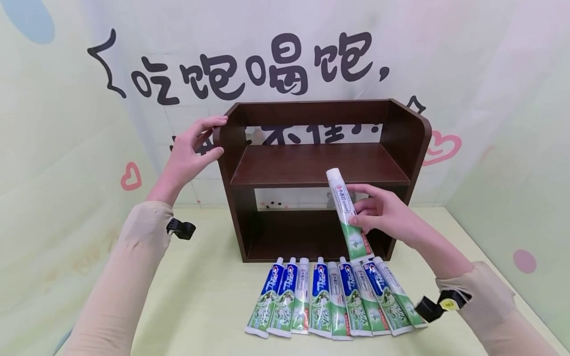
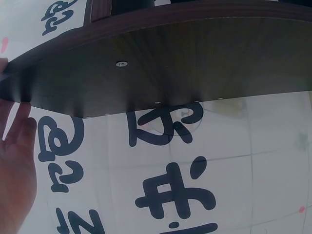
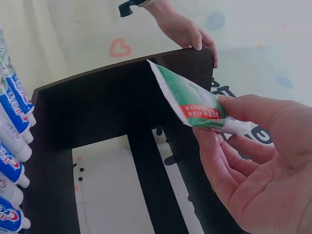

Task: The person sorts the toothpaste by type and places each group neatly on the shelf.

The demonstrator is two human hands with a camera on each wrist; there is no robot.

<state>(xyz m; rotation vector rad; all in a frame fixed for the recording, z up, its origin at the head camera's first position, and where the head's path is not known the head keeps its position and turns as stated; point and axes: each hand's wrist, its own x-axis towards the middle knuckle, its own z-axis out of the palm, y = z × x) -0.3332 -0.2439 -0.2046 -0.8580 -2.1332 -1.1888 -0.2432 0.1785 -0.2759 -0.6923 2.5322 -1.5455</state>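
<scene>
Between thumb and fingers my right hand (image 1: pixel 387 215) pinches a white and green toothpaste tube (image 1: pixel 345 207). The tube tilts with its white cap up, in front of the shelf's lower opening. In the right wrist view its flat crimped end points toward the shelf. My left hand (image 1: pixel 189 153) grips the upper left side edge of a dark brown two-tier shelf (image 1: pixel 311 163), as the left wrist view shows with fingers (image 2: pixel 22 122) against the side panel. Below the shelf lies a row of several toothpaste tubes (image 1: pixel 321 301), blue-green and white-green ones, caps toward the shelf.
The shelf stands on a pale yellow table (image 1: pixel 196 296) close to a printed backdrop (image 1: pixel 133 123) with large black characters. The row of tubes lies right in front of the shelf's bottom edge. Light walls (image 1: pixel 516 198) enclose both sides.
</scene>
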